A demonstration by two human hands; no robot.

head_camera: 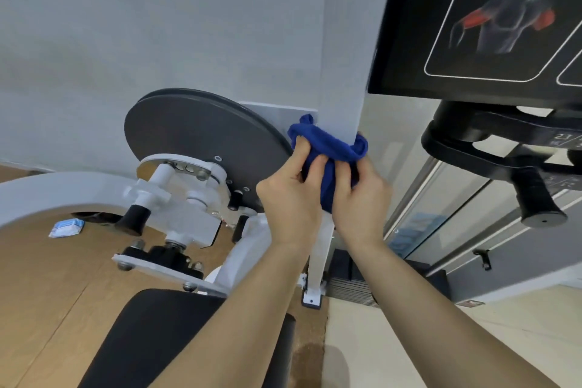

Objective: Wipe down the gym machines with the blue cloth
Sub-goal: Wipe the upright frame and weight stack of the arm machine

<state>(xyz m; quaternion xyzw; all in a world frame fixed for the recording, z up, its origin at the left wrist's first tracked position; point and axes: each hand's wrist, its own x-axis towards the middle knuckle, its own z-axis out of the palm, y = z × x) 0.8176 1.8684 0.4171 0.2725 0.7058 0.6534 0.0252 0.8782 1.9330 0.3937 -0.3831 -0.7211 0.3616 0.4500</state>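
Note:
The blue cloth (330, 145) is wrapped around the white upright post (341, 72) of a gym machine, near the middle of the view. My left hand (291, 195) grips the cloth's left side with curled fingers. My right hand (362, 195) grips the cloth's right side, close against the left hand. Both forearms reach up from the bottom of the view. The part of the post behind the cloth and hands is hidden.
A dark grey round disc (201, 138) with white brackets sits left of the post. A black padded seat (151, 337) lies below. A black placard with a muscle diagram (491, 19) and a black handle (535, 195) are at the right. Wooden floor (47, 277) at the left.

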